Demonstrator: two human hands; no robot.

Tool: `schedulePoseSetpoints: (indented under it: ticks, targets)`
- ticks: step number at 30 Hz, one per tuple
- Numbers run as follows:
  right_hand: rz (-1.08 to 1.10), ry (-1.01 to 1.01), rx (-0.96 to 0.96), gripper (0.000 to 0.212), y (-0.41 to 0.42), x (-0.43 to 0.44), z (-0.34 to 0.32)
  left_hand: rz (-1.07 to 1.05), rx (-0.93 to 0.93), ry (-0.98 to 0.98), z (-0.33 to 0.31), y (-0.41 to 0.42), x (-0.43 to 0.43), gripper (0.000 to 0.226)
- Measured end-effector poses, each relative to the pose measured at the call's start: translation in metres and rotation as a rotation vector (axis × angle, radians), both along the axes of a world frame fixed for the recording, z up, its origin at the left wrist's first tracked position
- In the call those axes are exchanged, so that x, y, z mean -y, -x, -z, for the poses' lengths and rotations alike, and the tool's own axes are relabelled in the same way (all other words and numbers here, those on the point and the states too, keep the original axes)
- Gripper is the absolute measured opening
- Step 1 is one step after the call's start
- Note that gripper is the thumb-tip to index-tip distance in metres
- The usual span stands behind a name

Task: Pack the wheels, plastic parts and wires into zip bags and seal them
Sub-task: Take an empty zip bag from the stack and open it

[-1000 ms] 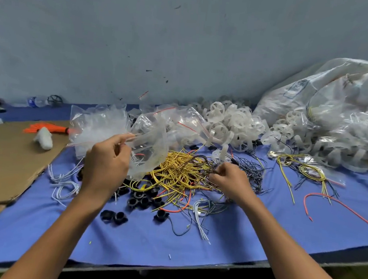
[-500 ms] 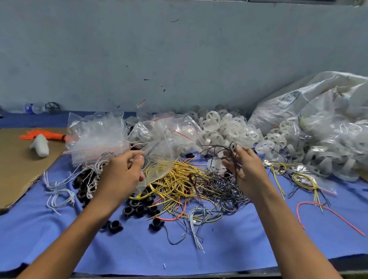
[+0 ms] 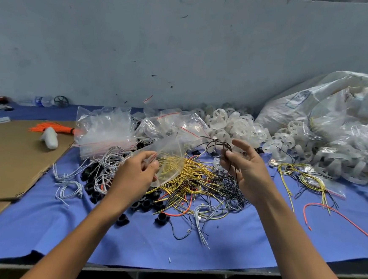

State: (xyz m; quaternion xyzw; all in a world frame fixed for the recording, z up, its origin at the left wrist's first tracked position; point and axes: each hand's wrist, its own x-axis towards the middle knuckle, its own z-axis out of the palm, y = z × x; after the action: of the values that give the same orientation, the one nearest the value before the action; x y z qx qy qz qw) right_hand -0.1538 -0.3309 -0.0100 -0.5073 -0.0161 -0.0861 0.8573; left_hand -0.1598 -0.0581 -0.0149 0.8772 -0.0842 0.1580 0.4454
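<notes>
The left hand [image 3: 135, 175] pinches the mouth of a clear zip bag [image 3: 169, 158] between thumb and fingertips, holding it up over the yellow wires [image 3: 189, 175] on the desk [image 3: 61, 228]. Just right of the bag, the right hand [image 3: 247, 173] pinches a loop of black wires [image 3: 219, 143], its other fingers spread. Black wheels [image 3: 145, 204] lie under the left wrist, and white plastic parts [image 3: 230, 123] are heaped behind.

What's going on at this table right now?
A person is packing small parts over a blue cloth. The left hand pinches a clear zip bag above the pile of yellow wires. The right hand holds a small bunch of black wires up beside the bag, not yet inside it. White plastic wheels and black parts lie loose around.
</notes>
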Motion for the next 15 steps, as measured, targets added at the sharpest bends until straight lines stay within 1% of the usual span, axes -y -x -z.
schedulePoseSetpoints:
  ticks: [3, 6, 8, 9, 10, 12, 14, 15]
  targets:
    - [-0.088, 0.156, 0.035, 0.027, 0.014, -0.007, -0.002, -0.009, 0.003, -0.058, 0.000, -0.001, -0.001, 0.026]
    - [-0.168, 0.415, 0.041, 0.017, 0.027, -0.022, -0.003, -0.008, 0.003, -0.154, 0.003, 0.000, 0.001, 0.032]
    - [-0.183, 0.594, 0.024, 0.015, 0.031, -0.038, 0.000, -0.014, 0.046, -0.228, 0.007, 0.005, 0.005, 0.033]
    - [-0.186, 0.640, 0.009, 0.016, 0.032, -0.048, 0.002, -0.012, 0.081, -0.268, 0.009, 0.008, 0.007, 0.033]
    - [-0.198, 0.644, -0.006, 0.018, 0.032, -0.058, 0.003, 0.000, 0.118, -0.314, 0.011, 0.012, 0.010, 0.032]
    - [-0.241, 0.592, -0.026, 0.022, 0.032, -0.079, 0.007, 0.046, 0.160, -0.420, 0.015, 0.019, 0.016, 0.033]
    - [-0.277, 0.470, -0.065, 0.029, 0.029, -0.098, 0.009, 0.093, 0.156, -0.476, 0.017, 0.026, 0.020, 0.036]
    - [-0.290, 0.388, -0.091, 0.031, 0.027, -0.107, 0.010, 0.118, 0.156, -0.461, 0.015, 0.030, 0.021, 0.035]
